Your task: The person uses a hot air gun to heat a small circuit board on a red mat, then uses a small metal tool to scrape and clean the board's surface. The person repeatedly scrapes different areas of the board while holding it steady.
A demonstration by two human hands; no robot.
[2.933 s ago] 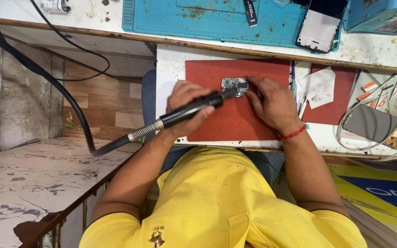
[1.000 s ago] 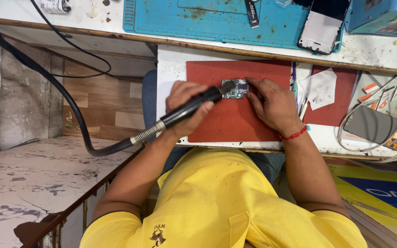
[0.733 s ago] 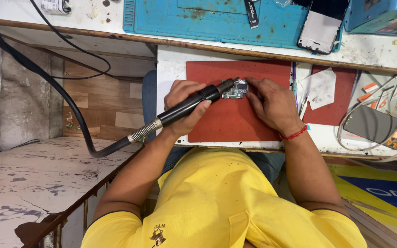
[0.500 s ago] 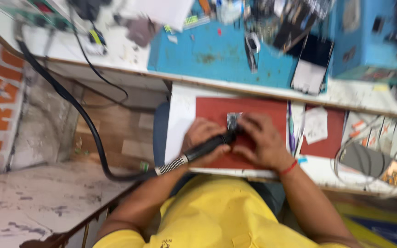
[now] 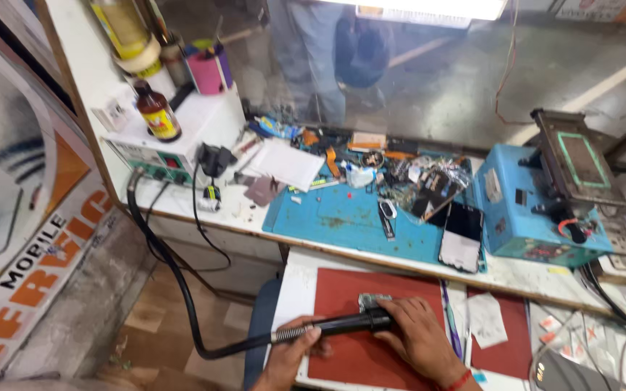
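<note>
A small grey-green circuit board (image 5: pixel 373 300) lies on a red mat (image 5: pixel 342 355) on the lower white shelf. My left hand (image 5: pixel 289 358) grips the black handle of a hot-air wand (image 5: pixel 327 327), and the wand's nozzle points right at the board. My right hand (image 5: pixel 419 337) rests on the mat with its fingers curled against the board's lower edge, covering the nozzle tip. A red thread band circles the right wrist.
The wand's black hose (image 5: pixel 175 289) loops left up to a white rework station (image 5: pixel 172 148) with a brown bottle (image 5: pixel 157 112) on it. Above the shelf are a cluttered blue mat (image 5: pixel 335 217), a phone (image 5: pixel 461 237) and a blue box machine (image 5: pixel 527 213). A person stands behind the glass (image 5: pixel 342 51).
The view has tilted up and pulled back, bringing the upper bench and glass into sight. Both hands stay at the board, with the wand held low over it.
</note>
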